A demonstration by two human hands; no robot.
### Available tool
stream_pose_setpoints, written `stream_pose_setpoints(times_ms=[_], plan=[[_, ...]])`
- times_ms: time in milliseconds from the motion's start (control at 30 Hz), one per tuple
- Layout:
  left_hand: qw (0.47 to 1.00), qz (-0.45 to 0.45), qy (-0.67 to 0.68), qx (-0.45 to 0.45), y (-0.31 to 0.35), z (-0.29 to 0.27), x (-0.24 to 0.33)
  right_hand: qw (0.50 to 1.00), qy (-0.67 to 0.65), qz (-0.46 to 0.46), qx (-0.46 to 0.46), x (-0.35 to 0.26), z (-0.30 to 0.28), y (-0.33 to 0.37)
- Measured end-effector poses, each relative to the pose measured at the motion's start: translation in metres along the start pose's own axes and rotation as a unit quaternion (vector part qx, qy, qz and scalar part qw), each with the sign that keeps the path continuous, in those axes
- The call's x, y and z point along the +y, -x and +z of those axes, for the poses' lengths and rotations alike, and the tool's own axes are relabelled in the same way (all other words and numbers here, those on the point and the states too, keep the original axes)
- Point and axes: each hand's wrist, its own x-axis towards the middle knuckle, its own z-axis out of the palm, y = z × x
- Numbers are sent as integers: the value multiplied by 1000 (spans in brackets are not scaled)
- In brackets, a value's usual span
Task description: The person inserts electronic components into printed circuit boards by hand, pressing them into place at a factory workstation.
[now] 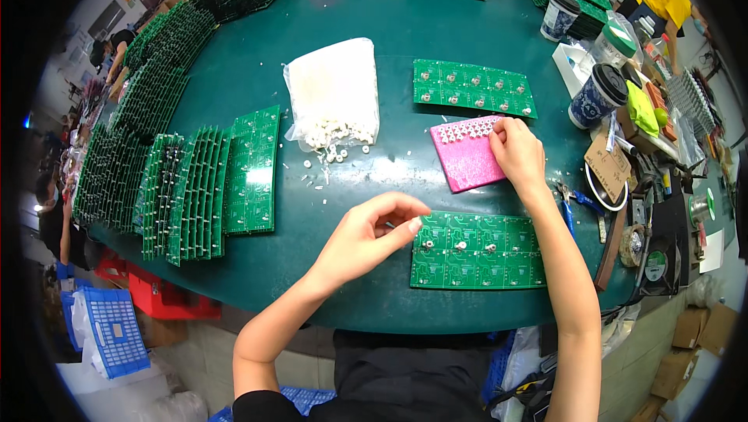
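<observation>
A green circuit board [477,270] lies flat in front of me, with a few small white-and-metal parts standing on its left half. Over its upper left corner is my left hand [362,243], thumb and forefinger curled close together. A pale spot shows at the thumb tip; whether it is a small part or the nail is unclear. My right hand [520,153] pinches at the upper right edge of a pink foam block [470,169], its fingertips hiding what they grip. Rows of small metal-topped parts [460,132] stand along the block's far edge. Another populated board [471,83] lies beyond it.
A clear bag [331,79] spills white spacers onto the green table [257,266]. Stacked circuit boards [253,173] line the left side and far edge. Blue-handled pliers [569,208], lidded cups [598,95] and a tape roll [631,244] crowd the right. Another person [666,5] bends at far right.
</observation>
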Motion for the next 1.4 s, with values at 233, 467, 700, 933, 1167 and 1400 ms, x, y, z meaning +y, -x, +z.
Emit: stream_pose_setpoints(times_ms=[233, 467, 700, 933, 1167, 1400], plan=[[978, -68, 189, -48, -18, 14, 7, 897, -432, 67, -69, -20, -44, 35], [946, -110, 280, -116, -21, 37, 12, 897, -422, -126, -35, -66, -93, 108], [944, -120, 271, -145, -18, 48, 15, 914, -380, -137, -29, -59, -99, 114], [950, -125, 251, -140, -15, 52, 15, 936, -297, -187, -34, -64, -114, 115], [954, -117, 237, -141, -15, 53, 14, 927, -318, -174, -93, -56, -118, 119], [937, -138, 286, -148, -11, 59, 7, 928, -311, -185, -90, -66, -122, 122]])
